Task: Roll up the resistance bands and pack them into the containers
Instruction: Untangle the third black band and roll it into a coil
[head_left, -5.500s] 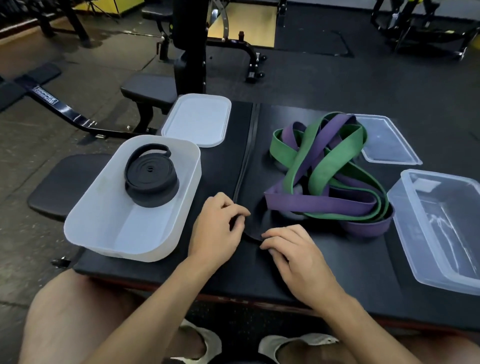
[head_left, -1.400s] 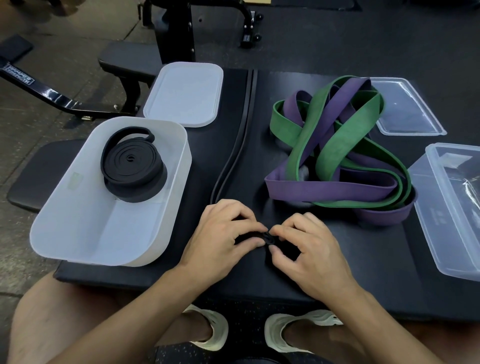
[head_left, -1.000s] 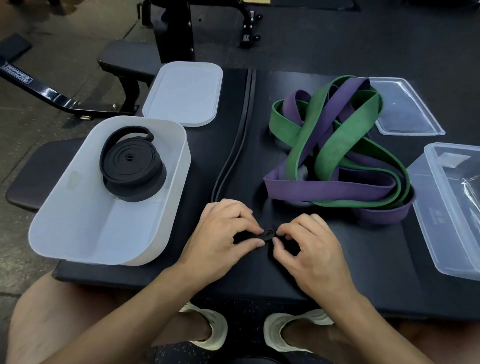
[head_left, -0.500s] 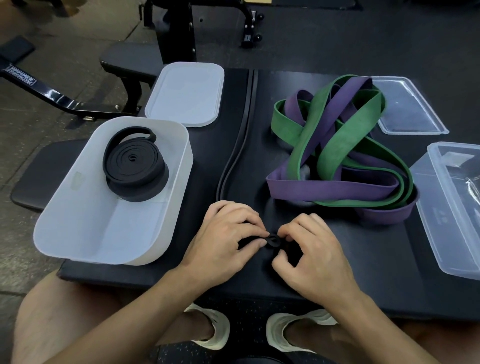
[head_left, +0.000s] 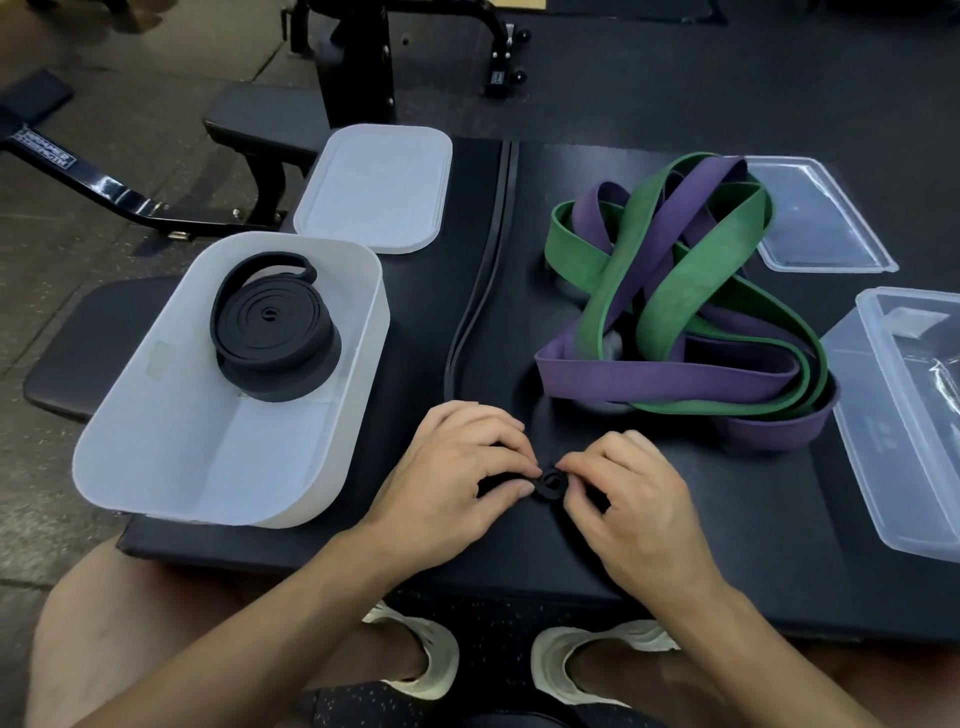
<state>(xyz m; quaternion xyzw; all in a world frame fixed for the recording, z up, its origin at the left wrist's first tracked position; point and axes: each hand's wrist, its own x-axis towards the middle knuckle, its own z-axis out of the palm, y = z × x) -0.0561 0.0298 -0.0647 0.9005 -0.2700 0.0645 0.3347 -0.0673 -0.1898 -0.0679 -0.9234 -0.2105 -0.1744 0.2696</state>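
A thin black band (head_left: 488, 270) runs down the middle of the black mat toward me. Its near end is wound into a small tight coil (head_left: 550, 484). My left hand (head_left: 457, 478) and my right hand (head_left: 623, 493) pinch that coil from either side with fingertips and thumbs. A rolled black band (head_left: 272, 330) lies in the white container (head_left: 156, 447) at the left. A tangled green band (head_left: 680, 291) and purple band (head_left: 654, 374) lie in a heap right of centre.
A white lid (head_left: 374, 192) lies behind the white container. A clear lid (head_left: 815, 218) sits at the back right and a clear container (head_left: 904, 415) at the right edge. The mat's front edge (head_left: 467, 577) is near my knees. Gym benches stand beyond.
The thin band's near end has gone from flat under my fingers to a small coil. Both hands have closed in on it and the coil has grown slightly.
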